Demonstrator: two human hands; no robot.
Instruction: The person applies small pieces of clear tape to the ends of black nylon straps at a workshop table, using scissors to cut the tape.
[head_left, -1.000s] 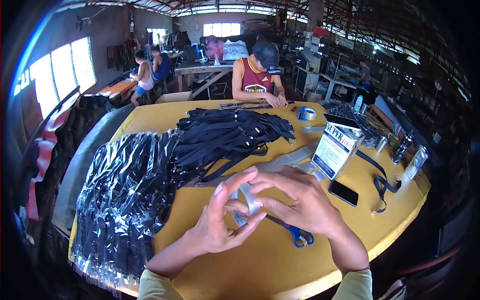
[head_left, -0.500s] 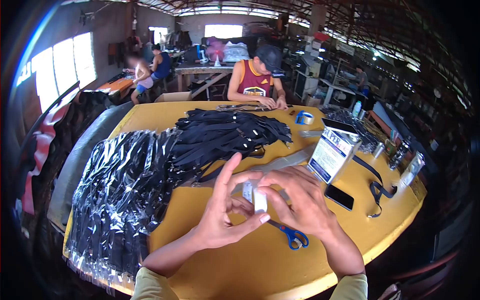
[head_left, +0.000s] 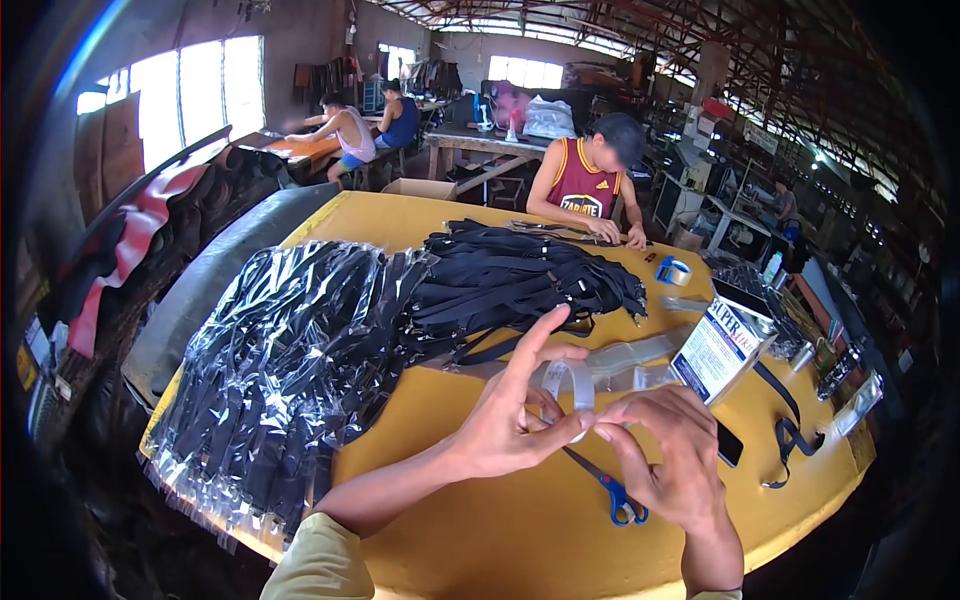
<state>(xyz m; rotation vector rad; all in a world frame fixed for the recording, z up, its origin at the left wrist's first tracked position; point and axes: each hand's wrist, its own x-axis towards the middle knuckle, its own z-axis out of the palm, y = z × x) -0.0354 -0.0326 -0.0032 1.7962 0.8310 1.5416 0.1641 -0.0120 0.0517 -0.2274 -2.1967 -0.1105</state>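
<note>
My left hand [head_left: 515, 418] pinches a small clear piece of tape or plastic strip [head_left: 580, 385] between thumb and fingers, index finger pointing up. My right hand [head_left: 672, 458] meets it from the right, thumb and forefinger touching the strip's lower end. Both hover over the yellow table [head_left: 470, 500]. Blue-handled scissors [head_left: 612, 492] lie on the table just under my right hand. A stack of empty clear sleeves [head_left: 625, 358] lies just beyond my hands.
A pile of black straps [head_left: 510, 280] lies mid-table; bagged straps in clear plastic [head_left: 280, 360] spread to the left. A white box [head_left: 722, 345], a phone [head_left: 730, 443], a loose strap [head_left: 790, 430] and a tape roll [head_left: 674, 271] sit right. A person in a red jersey [head_left: 590, 185] works opposite.
The view swung left and down. My hands stay together on the clear strip; my right hand has dropped lower and my left index finger has straightened upward.
</note>
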